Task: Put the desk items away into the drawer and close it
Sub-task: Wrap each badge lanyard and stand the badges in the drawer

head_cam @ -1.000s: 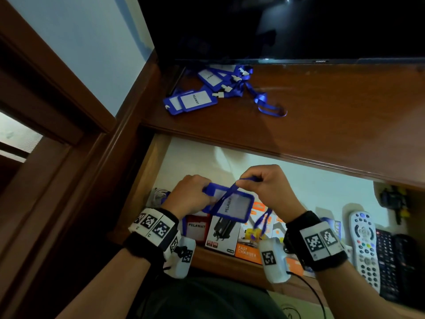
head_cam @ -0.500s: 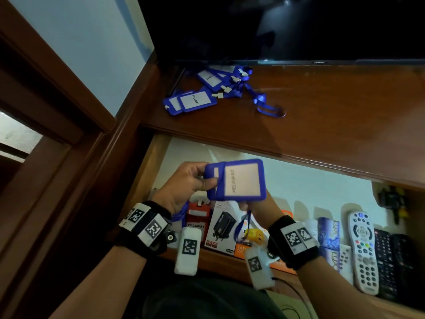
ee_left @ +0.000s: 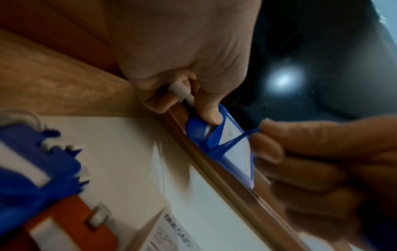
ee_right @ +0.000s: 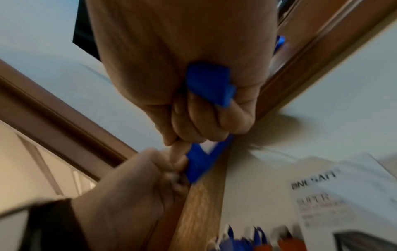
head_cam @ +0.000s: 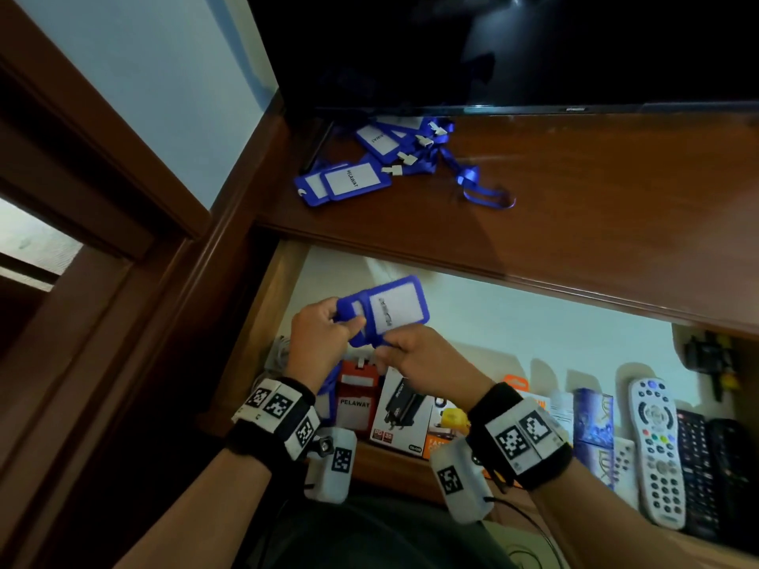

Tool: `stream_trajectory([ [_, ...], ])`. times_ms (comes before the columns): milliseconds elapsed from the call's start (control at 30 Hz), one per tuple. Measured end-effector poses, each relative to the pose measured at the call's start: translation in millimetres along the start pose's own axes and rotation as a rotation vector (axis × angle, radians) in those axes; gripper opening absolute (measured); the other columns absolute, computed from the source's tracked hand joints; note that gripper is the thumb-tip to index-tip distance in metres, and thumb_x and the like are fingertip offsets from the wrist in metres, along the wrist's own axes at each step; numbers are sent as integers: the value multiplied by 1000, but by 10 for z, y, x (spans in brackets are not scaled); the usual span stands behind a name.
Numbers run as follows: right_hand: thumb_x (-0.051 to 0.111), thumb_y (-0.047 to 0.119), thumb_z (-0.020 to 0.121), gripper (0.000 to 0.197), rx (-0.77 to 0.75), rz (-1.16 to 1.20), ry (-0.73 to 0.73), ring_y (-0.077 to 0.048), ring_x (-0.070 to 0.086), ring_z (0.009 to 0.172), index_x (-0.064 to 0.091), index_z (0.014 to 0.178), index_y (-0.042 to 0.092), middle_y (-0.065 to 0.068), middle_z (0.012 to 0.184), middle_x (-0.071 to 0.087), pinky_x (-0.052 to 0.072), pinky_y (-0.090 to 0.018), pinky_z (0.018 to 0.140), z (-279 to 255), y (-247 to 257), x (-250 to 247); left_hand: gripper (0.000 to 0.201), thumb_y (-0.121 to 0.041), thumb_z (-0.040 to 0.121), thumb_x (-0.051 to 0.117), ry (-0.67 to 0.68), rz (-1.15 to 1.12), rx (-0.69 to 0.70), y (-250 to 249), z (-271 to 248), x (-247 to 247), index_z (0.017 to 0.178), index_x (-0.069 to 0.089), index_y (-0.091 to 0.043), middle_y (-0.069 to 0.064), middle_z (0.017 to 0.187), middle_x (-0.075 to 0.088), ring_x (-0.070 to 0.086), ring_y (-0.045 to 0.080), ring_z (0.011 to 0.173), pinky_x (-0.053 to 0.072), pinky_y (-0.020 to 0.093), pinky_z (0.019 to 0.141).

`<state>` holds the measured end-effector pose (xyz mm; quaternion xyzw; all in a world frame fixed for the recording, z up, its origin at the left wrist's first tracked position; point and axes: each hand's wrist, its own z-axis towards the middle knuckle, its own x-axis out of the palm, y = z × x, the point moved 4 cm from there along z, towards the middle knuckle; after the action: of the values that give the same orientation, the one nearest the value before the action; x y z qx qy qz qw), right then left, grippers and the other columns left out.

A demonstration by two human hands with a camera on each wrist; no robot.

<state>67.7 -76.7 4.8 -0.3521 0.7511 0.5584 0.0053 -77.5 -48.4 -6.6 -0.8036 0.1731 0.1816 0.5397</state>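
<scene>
Here, a blue badge holder (head_cam: pixel 384 312) with a white card in its window was held in the air at the centre of the head view, above the left end of the open drawer (head_cam: pixel 263 322), tilted so its face turned upward. The left hand (head_cam: pixel 318 342) gripped its left end, fingers (ee_left: pixel 206 108) curled over the blue edge and a white clip just visible inside the fist. The right hand (head_cam: pixel 423 359), just below and right of the holder, had its fingers (ee_right: pixel 201 125) clenched round the blue lanyard (ee_right: pixel 210 84), a fold of strap bunched in the fist and a taut length running across the back of the card in the left wrist view (ee_left: pixel 217 139). Inside the drawer, low in the frame, lay a red badge holder (head_cam: pixel 356 394) marked PELAWAT, a charger box (head_cam: pixel 404 416) just right of it, an orange box (head_cam: pixel 441 433) partly hidden by the right wrist, small blue boxes (head_cam: pixel 593 420), then a white remote (head_cam: pixel 657 445) and two black remotes (head_cam: pixel 714 470) at the lower right. On the tabletop (head_cam: pixel 575 223), in the upper middle of the frame and well apart from the hands, a loose heap of blue badge holders (head_cam: pixel 353 178) with tangled lanyards sat below the dark screen (head_cam: pixel 493 47). A pale wall and wooden trim filled the upper left.
</scene>
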Motion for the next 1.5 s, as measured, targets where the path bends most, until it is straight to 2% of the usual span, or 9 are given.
stream_trajectory([
  [200,58,19,92,31,-23,-97,-38,-12,46,56,64,69,0,-8,63,57,37,-26,59,-8,-4,-283,7,-19,82,69,314,352,130,-57,-40,134,81,65,-14,1,82,67,63,16,79,53,33,73],
  [300,60,18,92,28,3,-39,-33,-4,45,54,62,67,4,3,59,52,36,-18,56,-55,-81,-391,6,-20,82,70,505,474,170,-174,-118,155,82,64,-17,-2,87,66,61,13,84,49,30,75],
  [467,58,16,93,27,13,407,-6,-11,34,44,63,70,5,-2,50,41,27,-18,44,-229,-189,-420,25,-3,82,68,748,217,145,-350,-239,69,74,63,-26,-12,73,66,61,1,70,44,19,65],
  [567,56,19,90,29,-53,620,-68,-25,52,57,60,62,15,-15,63,52,37,-24,50,-257,-164,-403,26,4,84,61,694,-124,156,-427,-265,-9,80,67,-21,-1,87,71,67,16,87,54,32,78],
  [633,50,7,96,34,-81,680,-142,-14,60,54,59,63,13,-1,58,61,42,-19,50,-273,-140,-406,20,1,85,58,652,-309,181,-456,-272,0,92,67,-15,6,97,71,66,26,100,54,36,86],
  [833,48,23,88,22,-95,875,-123,-6,34,43,60,69,23,7,50,42,33,-19,44,-196,-84,-180,24,-12,81,57,491,-624,215,-479,-253,139,104,65,-17,0,103,71,64,18,106,52,27,86],
  [1033,36,5,98,15,16,907,-120,-11,26,45,47,88,10,0,51,32,28,-21,44,-133,-92,-114,27,-17,77,56,388,-706,173,-421,-295,193,102,63,-16,-5,98,73,65,13,103,52,27,87],
  [1400,38,7,98,28,182,772,-271,-17,34,43,57,90,-13,-10,54,40,32,-25,43,-135,-512,-110,14,-6,87,63,295,-94,-34,-148,-35,-126,88,67,-19,0,93,70,66,19,94,52,39,87],
  [1500,46,11,96,29,240,831,-366,-18,31,42,59,74,-3,-10,50,40,27,-27,47,-146,-678,-198,2,-16,81,69,332,382,75,-26,117,-222,82,69,-14,3,85,70,66,19,82,55,41,79],
])
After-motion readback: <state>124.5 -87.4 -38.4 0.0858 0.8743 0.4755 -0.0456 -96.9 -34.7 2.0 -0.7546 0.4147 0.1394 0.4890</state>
